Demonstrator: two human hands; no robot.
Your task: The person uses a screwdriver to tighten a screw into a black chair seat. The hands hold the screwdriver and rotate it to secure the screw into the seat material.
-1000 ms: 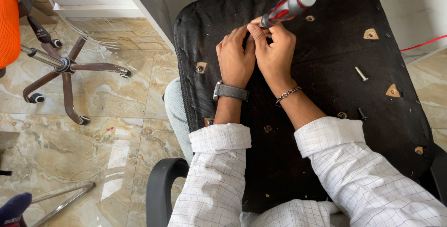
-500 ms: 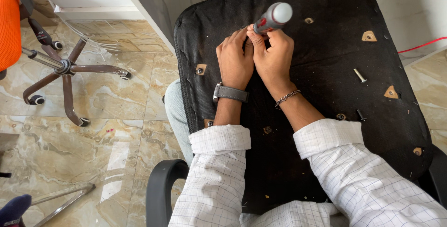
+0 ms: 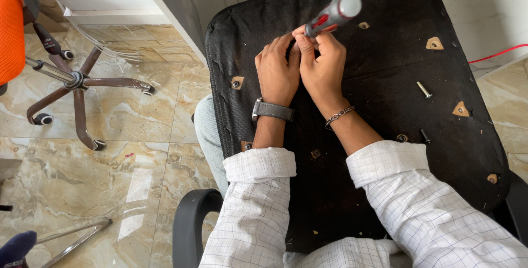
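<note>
We see the right hand closed around the lower part of a screwdriver, whose red and grey handle sticks up and away from the fingers toward the upper right; its tip is hidden behind the hands, so we cannot tell what it meets. The left hand lies pressed against the right one, fingers curled and gathered at the same spot beside the shaft, though whether they pinch anything there we cannot tell. A grey watch sits on the left wrist and a thin bracelet on the right, with white checked sleeves rolled back behind them. Both hands rest on the black fabric underside of a chair seat lying across the person's lap, with small holes torn in the cloth that show wood and bolt heads. To the right of the hands a loose silver bolt lies on the fabric, and a darker screw lies nearer the right sleeve. Out to the left, on the marble floor, stands the wheeled base of another chair with an orange seat.
</note>
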